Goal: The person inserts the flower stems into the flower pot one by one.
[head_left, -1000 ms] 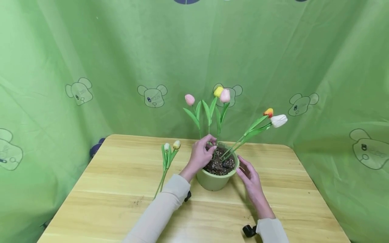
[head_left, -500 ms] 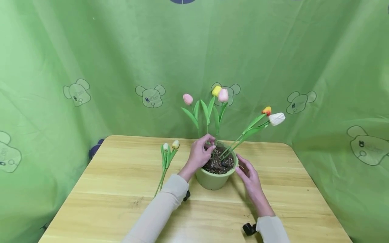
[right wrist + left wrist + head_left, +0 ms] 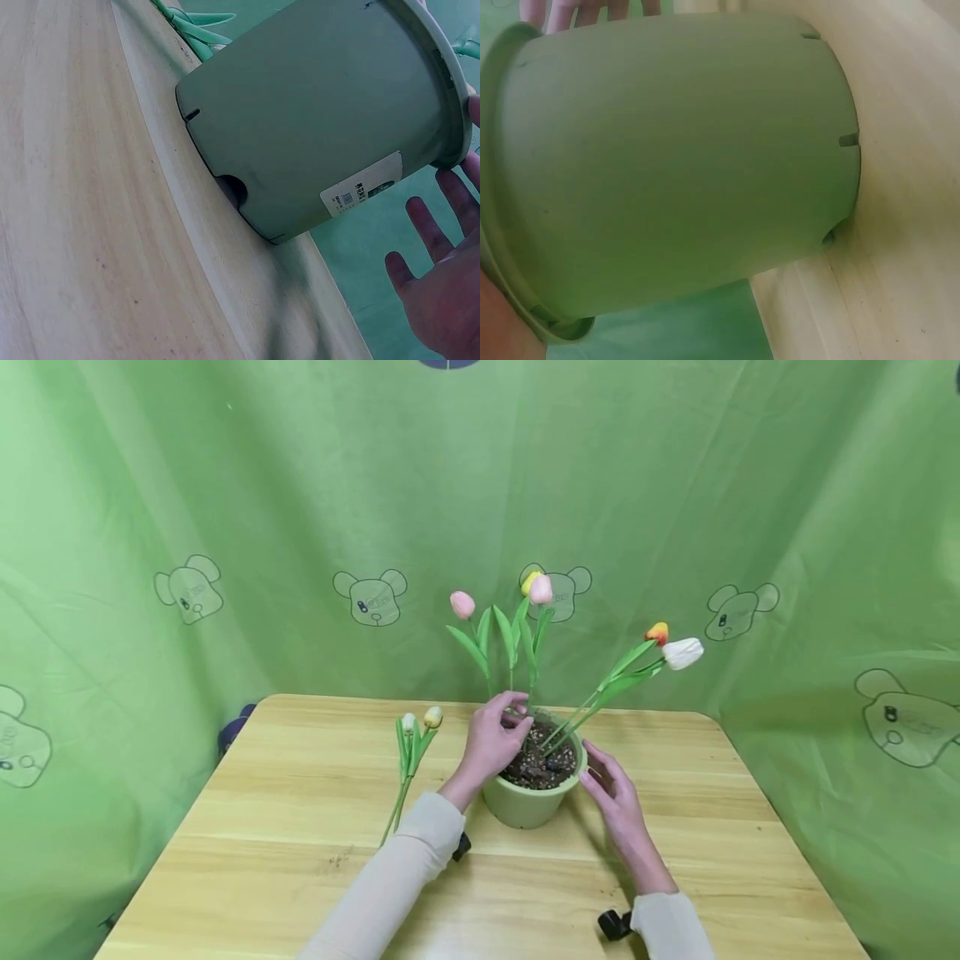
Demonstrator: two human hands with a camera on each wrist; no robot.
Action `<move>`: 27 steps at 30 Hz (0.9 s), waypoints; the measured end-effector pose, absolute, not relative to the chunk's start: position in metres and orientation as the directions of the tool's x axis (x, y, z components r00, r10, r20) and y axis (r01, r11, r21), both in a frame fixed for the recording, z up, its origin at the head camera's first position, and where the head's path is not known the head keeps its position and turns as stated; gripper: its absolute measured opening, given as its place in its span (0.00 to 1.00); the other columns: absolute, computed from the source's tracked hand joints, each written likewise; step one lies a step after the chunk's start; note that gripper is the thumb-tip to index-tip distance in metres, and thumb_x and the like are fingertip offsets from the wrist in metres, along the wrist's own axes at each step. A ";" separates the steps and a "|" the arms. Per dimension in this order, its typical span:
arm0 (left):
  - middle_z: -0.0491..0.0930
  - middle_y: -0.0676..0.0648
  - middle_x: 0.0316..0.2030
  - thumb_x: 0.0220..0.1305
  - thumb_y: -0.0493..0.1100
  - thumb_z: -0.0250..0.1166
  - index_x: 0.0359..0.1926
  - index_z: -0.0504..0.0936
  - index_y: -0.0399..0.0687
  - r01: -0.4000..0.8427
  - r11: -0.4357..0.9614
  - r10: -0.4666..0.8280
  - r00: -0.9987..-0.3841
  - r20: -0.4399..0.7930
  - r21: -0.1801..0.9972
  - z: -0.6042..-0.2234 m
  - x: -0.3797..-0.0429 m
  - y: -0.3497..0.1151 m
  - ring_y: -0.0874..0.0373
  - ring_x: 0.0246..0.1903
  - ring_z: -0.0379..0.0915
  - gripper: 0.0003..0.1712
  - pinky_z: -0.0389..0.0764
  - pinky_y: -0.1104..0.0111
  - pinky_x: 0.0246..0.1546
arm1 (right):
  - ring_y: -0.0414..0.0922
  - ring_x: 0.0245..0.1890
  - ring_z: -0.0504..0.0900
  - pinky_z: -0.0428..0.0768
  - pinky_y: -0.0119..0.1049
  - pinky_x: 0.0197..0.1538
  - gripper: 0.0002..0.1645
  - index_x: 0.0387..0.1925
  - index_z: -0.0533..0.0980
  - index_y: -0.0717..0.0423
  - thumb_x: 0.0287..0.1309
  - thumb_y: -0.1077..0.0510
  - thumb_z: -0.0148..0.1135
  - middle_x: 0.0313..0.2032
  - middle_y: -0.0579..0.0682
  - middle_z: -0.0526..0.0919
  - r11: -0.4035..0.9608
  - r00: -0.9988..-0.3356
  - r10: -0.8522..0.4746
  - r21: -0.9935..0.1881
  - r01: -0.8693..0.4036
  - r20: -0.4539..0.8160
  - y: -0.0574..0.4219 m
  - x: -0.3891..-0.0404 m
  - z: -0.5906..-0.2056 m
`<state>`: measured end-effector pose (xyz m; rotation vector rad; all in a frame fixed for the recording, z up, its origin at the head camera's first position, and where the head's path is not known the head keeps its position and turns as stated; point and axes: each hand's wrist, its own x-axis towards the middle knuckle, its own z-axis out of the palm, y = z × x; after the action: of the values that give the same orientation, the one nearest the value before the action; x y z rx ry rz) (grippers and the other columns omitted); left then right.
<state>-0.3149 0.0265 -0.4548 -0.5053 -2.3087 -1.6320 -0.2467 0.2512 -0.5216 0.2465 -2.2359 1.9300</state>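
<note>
A light green flowerpot (image 3: 525,810) filled with dark soil (image 3: 536,768) stands upright on the table. In the head view, my left hand (image 3: 491,742) reaches over its left rim, thumb and fingers around the stem of a pink tulip (image 3: 540,589); the exact contact is small. My right hand (image 3: 618,797) touches the rim from the right, its fingers spread and fairly straight in the right wrist view. Another pink tulip (image 3: 462,604), a yellow one (image 3: 530,583), an orange-red one (image 3: 657,632) and a white one (image 3: 683,653) rise from the pot, the last two leaning right.
Two pale tulips (image 3: 405,768) lie on the wooden table (image 3: 262,827), left of the pot near my left forearm. A green curtain (image 3: 420,485) hangs behind and beside the table. The pot's lower edge has notches, and a white label (image 3: 362,184) is on its side.
The pink tulip at my left hand has shifted slightly left, now overlapping more of the yellow one. The head view has shifted a little. Pot and right hand stay in place.
</note>
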 end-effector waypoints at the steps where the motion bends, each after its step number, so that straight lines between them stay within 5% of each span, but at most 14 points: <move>1: 0.84 0.46 0.45 0.65 0.34 0.70 0.58 0.81 0.44 0.426 0.302 0.119 -0.904 0.410 0.853 -0.455 -0.315 0.027 0.54 0.43 0.85 0.21 0.87 0.78 0.41 | 0.28 0.66 0.71 0.69 0.22 0.71 0.32 0.76 0.62 0.59 0.76 0.60 0.56 0.76 0.64 0.64 0.143 -0.970 -0.009 -0.960 -0.241 0.242 0.251 -0.247 -0.522; 14: 0.84 0.43 0.45 0.64 0.35 0.71 0.54 0.83 0.45 0.425 0.211 0.002 -0.901 0.435 0.880 -0.460 -0.304 0.015 0.54 0.44 0.84 0.17 0.88 0.75 0.46 | 0.28 0.65 0.71 0.68 0.17 0.68 0.32 0.76 0.63 0.60 0.76 0.61 0.56 0.75 0.65 0.64 0.155 -0.965 -0.008 -0.953 -0.262 0.264 0.250 -0.246 -0.522; 27: 0.85 0.43 0.45 0.63 0.35 0.72 0.53 0.85 0.44 0.354 0.236 -0.124 -0.913 0.390 0.905 -0.465 -0.291 -0.073 0.47 0.43 0.84 0.17 0.90 0.69 0.46 | 0.28 0.65 0.71 0.70 0.19 0.68 0.32 0.77 0.62 0.59 0.76 0.60 0.55 0.76 0.64 0.64 0.159 -0.971 -0.007 -0.958 -0.239 0.240 0.250 -0.246 -0.520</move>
<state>-0.2906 -0.0733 -0.4650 -0.2121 -2.1352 -1.7190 -0.2458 0.2502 -0.5202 0.2419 -2.2477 1.9134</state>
